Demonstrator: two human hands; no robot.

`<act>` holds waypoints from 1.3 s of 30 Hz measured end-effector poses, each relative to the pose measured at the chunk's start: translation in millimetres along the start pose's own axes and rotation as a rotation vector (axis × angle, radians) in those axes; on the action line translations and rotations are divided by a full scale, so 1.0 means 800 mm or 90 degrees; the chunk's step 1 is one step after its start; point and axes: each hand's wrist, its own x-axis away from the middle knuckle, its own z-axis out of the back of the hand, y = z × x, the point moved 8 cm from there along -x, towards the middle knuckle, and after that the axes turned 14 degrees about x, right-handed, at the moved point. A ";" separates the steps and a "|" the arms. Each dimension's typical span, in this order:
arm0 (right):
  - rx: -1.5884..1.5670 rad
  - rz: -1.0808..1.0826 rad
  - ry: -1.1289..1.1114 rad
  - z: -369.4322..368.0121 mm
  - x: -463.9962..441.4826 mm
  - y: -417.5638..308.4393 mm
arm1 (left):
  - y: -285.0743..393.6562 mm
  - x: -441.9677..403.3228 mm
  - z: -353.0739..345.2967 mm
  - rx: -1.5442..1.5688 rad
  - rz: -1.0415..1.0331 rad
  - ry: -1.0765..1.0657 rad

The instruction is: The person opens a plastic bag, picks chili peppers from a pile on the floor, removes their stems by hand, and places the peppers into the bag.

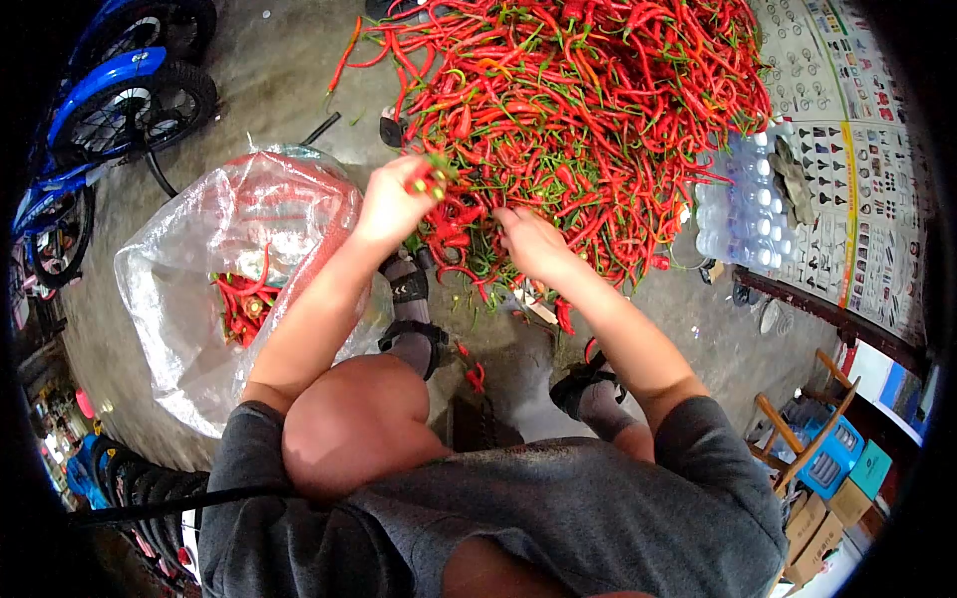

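Observation:
A big heap of long red chili peppers [598, 110] with green stems lies on the floor in front of me. My left hand [392, 204] is raised at the heap's left edge, closed round a small bunch of red chili peppers [427, 183] with the stem ends outward. At the near edge of the heap is my right hand [530, 242], its fingers curled down among the peppers. What those fingertips hold, if anything, is hidden. A clear plastic bag [179, 269] stands open to my left, with red chili peppers [242, 311] inside.
Shrink-wrapped water bottles [743, 204] stand right of the heap, beside a printed poster board [857, 149]. Blue-framed bicycles [120, 100] are at the upper left. A wooden stool [807, 429] and cardboard boxes [817, 538] sit at lower right. Loose peppers [476, 376] lie between my feet.

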 end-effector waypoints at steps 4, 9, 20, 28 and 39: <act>0.206 0.057 0.068 -0.046 -0.044 -0.010 | -0.048 0.007 0.015 0.372 0.255 0.143; 0.135 0.038 0.137 -0.034 -0.045 0.004 | -0.065 0.017 0.020 0.469 0.302 0.166; -0.880 -0.137 0.218 0.030 0.037 0.005 | -0.022 0.032 -0.076 0.213 0.110 -0.211; -1.143 -0.114 0.053 0.002 0.052 -0.006 | -0.009 0.040 -0.079 0.258 0.122 -0.254; -0.357 -0.173 0.099 -0.030 -0.066 0.086 | -0.077 0.043 -0.032 0.336 0.367 -0.002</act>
